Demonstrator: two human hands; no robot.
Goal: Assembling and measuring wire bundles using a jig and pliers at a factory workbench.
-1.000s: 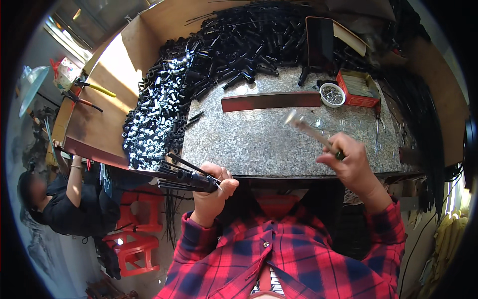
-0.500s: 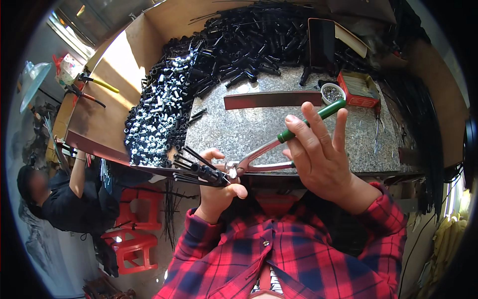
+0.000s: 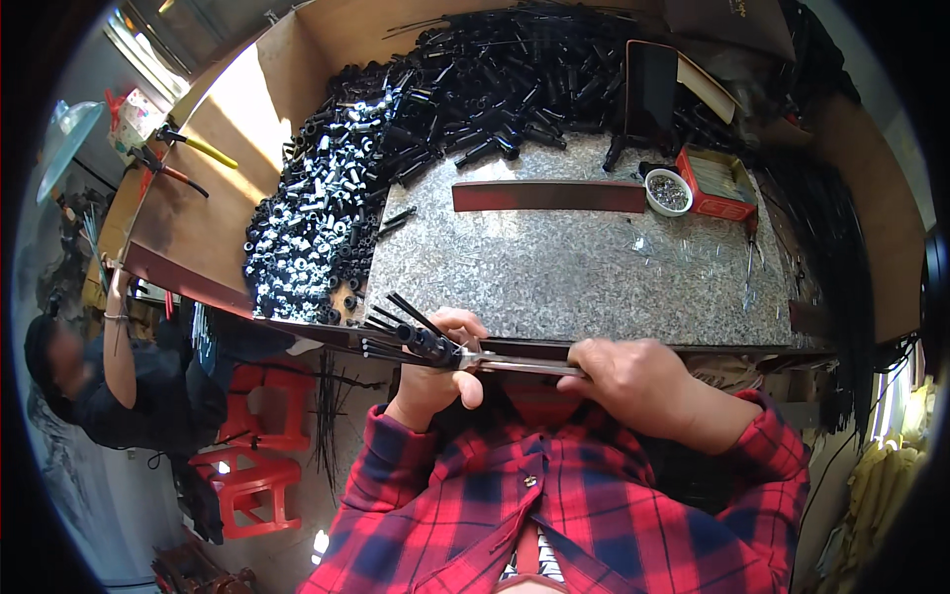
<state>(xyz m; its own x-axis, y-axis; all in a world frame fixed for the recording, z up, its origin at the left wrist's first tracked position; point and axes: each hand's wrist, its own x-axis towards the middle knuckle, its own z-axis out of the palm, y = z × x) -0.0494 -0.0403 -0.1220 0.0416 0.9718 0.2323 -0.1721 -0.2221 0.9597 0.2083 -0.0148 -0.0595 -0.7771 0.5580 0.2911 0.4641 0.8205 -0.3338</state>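
Located at the front edge of the worktop (image 3: 584, 297), left of centre: bundle (image 3: 427, 343) made up of a black tubular part and several thin black rods (image 3: 414, 310), tilted, with free ends pointing left and upward. Held at its right end in the left grip (image 3: 421, 394), pressed together around the bundle, with thumb extended along the near side.

Right grip (image 3: 636, 381): closed around the handles of metal pliers (image 3: 529, 364), back of hand upward. Pliers aligned nearly level, with head at the right end of the bundle, just beside the left fingers. Exact bite of the pliers: too small to tell.

Along the rear and left of the worktop: large heap of black tubular parts (image 3: 495, 84), glinting in strong light at left. Ahead of the heap: long flat dark red strip (image 3: 549, 197). Just beside the strip's right end: white bowl (image 3: 671, 211) containing small metal pieces (image 3: 668, 188); next to the bowl, red box (image 3: 722, 208). At far right: mass of long black strands (image 3: 851, 228).

Positioned on the left wooden board (image 3: 213, 238): yellow-handled tool (image 3: 210, 151), near red-handled tool (image 3: 183, 178). Beyond the board: co-worker in black (image 3: 148, 406), beside red stools (image 3: 269, 469).
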